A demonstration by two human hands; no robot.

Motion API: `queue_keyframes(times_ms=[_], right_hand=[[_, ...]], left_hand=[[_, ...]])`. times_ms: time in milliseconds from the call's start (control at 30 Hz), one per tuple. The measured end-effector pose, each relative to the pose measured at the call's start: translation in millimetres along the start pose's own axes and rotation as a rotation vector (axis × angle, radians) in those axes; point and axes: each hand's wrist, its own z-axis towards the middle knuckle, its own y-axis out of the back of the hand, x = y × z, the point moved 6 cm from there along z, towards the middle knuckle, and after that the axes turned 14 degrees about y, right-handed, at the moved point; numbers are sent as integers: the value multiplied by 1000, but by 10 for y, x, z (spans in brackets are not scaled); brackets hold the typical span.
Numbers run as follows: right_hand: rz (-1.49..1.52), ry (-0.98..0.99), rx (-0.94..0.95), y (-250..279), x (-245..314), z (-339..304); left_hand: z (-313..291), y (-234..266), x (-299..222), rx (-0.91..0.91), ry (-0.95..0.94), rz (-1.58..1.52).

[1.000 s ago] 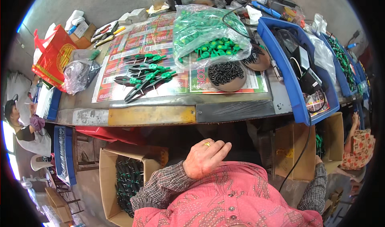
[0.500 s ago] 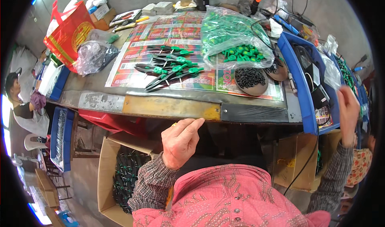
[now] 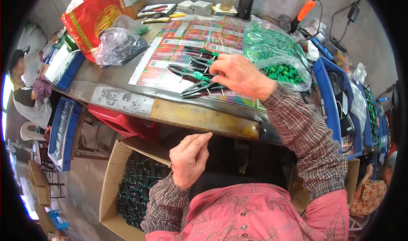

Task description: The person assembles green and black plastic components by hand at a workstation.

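My left hand [image 3: 189, 160] is in front of the table's near edge, thumb and fingers pressed together; anything in the pinch is too small to make out. My right hand [image 3: 242, 73] reaches over the table onto a pile of long black blade-shaped parts [image 3: 191, 88] with green ends and thin pale pins. Its fingers are curled round the green end of one, and the hand hides part of the pile. The parts lie on a printed cardboard sheet [image 3: 163, 64]. To the right, a clear plastic bag [image 3: 265, 43] holds small green pieces [image 3: 284, 73].
Below on the left, an open carton [image 3: 111, 190] holds many similar black parts. A blue bin [image 3: 333, 113] stands at the right. A red bag [image 3: 87, 28], a crumpled plastic bag [image 3: 119, 45] and hand tools [image 3: 163, 17] sit at the back left. Another person [image 3: 32, 96] is far left.
My right hand has swung from beside the blue bin leftward onto the pile of black parts. My left hand stays pinched in nearly the same place. The view has shifted.
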Motion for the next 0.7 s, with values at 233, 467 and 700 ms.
queue_keyframes(times_ms=[233,467,700], right_hand=[[-93,-121,38,-633,-238,508],[-178,-207,198,-847,-334,718],[-122,-143,82,-571,-10,676]], left_hand=[[114,169,366,-6,187,-104],[223,271,568,-17,259,-174],[451,366,791,-43,512,-568]])
